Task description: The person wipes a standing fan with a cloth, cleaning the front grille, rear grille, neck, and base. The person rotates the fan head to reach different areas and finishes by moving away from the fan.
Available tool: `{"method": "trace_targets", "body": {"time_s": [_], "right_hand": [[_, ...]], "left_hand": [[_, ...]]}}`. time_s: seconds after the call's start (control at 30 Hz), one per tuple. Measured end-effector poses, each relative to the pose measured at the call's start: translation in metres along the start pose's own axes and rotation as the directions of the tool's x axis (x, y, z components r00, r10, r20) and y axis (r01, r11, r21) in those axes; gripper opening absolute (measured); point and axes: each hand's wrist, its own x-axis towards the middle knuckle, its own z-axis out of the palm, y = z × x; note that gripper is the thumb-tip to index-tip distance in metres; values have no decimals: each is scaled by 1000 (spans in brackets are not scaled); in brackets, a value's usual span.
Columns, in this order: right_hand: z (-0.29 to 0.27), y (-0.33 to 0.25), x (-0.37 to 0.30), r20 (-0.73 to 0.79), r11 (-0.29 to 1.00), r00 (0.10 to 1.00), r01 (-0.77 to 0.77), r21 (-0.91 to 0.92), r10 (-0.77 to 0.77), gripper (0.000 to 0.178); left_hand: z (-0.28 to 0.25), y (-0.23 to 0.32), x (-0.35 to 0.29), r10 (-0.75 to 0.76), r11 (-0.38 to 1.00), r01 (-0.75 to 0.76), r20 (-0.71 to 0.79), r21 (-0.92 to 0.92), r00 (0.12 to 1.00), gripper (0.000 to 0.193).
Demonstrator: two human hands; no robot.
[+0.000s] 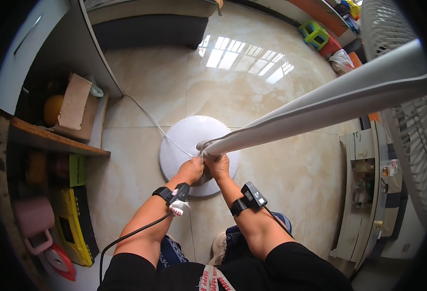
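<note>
A tall white standing fan leans up to the right, its thick pole [296, 106] running from my hands to the caged fan head [388, 29]. Its round white base [194, 136] rests on the floor in front of me. Around the low end of the pole, my right hand [218, 166] is closed. My left hand [192, 169] is closed close beside it, where a white cord [158, 125] meets the pole; its fingertips are hidden. A grey-brown patch [203, 179], perhaps cloth, shows between the hands. Each wrist wears a black strapped device.
Shelves on the left hold a cardboard box [73, 109], a yellow case [70, 220], a pink container [34, 218] and a red iron-shaped thing [60, 262]. A cabinet [361, 194] stands at right. At the far right sits a green-and-yellow stool [314, 34]. Dark furniture [150, 31] lies ahead.
</note>
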Motion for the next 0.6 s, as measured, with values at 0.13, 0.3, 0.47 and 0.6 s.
{"method": "trace_targets", "body": {"time_s": [0.13, 0.3, 0.47, 0.6], "right_hand": [[-2, 25, 5, -46, 978, 995, -101, -180, 94, 34], [-1, 52, 8, -4, 985, 989, -149, -81, 150, 40], [1, 83, 13, -69, 920, 953, -304, -246, 296, 52], [5, 91, 17, 180, 910, 895, -414, -12, 409, 40]], "left_hand": [[14, -2, 7, -173, 979, 172, -5, 112, 985, 32], [6, -4, 1, -285, 923, 300, -95, 241, 954, 44], [18, -32, 3, -379, 925, 378, 11, 35, 925, 53], [44, -61, 7, -374, 864, 410, 175, -290, 911, 70]]}}
